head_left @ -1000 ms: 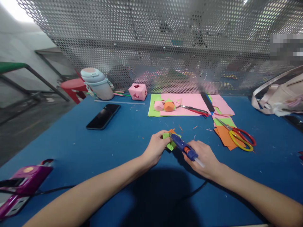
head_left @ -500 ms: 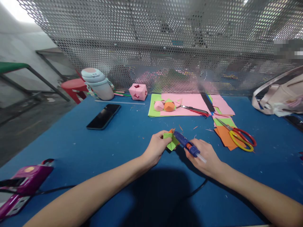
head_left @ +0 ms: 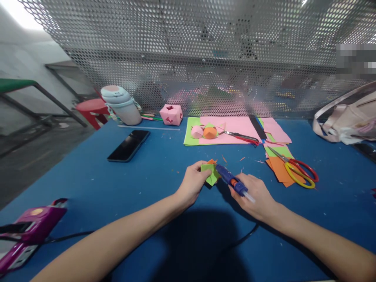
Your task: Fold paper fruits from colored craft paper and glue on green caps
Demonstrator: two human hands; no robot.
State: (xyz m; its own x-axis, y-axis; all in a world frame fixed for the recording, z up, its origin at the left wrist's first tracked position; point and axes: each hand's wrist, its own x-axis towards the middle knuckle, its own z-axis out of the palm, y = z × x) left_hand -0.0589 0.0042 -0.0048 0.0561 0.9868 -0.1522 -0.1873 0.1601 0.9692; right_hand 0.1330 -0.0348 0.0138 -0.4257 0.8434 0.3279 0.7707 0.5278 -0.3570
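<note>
While the person's two bare hands meet over a blue table (head_left: 88,196), the left hand (head_left: 190,184) holds a small folded paper piece (head_left: 212,178), bright green with some orange at its upper edge. Its thumb lies on the green face and the fingers are clamped on the piece from behind, mostly hidden. The paper is near the middle of the table, between the two hands.

The right hand (head_left: 254,196) has its fingers wrapped around a dark blue glue gun (head_left: 227,177), tilted so the nozzle points up and left to the right edge of the paper; whether the tip touches it, I cannot tell. A clear glue stick (head_left: 249,197) pokes from the gun's back end.

Just beyond the hands lie thin paper scraps (head_left: 224,159). Farther back, a pink sheet (head_left: 235,123) overlaps a green one (head_left: 190,135), and on them rest a pink folded shape (head_left: 196,132), an orange one (head_left: 209,132) and a cutter (head_left: 242,137). To the right, scissors (head_left: 284,158) with red and yellow handles lie partly over orange paper (head_left: 276,168). At the left are a black phone (head_left: 129,145), a pale blue-topped bottle (head_left: 125,107) and a pink paper ball (head_left: 172,114). A perforated metal panel (head_left: 176,39) rises behind the table.
</note>
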